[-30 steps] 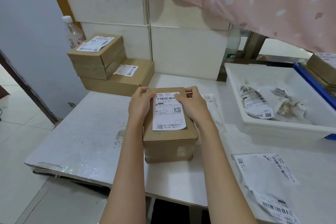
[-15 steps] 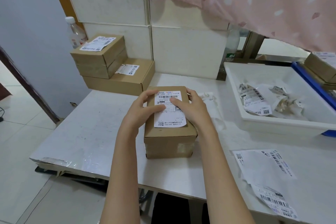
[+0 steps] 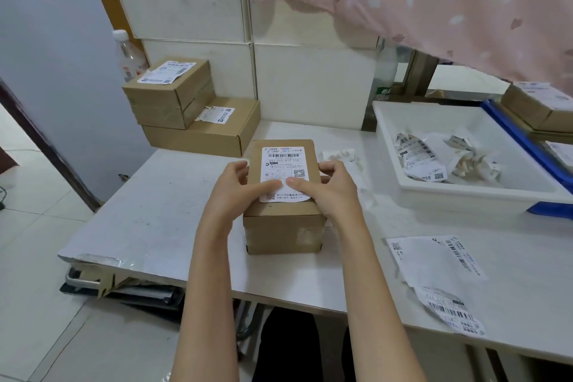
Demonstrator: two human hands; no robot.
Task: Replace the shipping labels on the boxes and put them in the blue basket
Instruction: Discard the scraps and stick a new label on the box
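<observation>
Both hands grasp cardboard box (image 3: 283, 228) on desk (image 3: 161, 195), left hand (image 3: 237, 187) and right hand (image 3: 328, 187) thumbs pressing shipping label (image 3: 283, 164)

Even, soft indoor light; faint shadows under box (image 3: 283, 231); wide-angle bending at frame edges; slight blur far right.

Brown box (image 3: 283, 228) with a white barcode label (image 3: 284, 172), white tray (image 3: 465, 192), blue basket (image 3: 514, 130), pink curtain (image 3: 434, 3) with leaf print upper right.
</observation>
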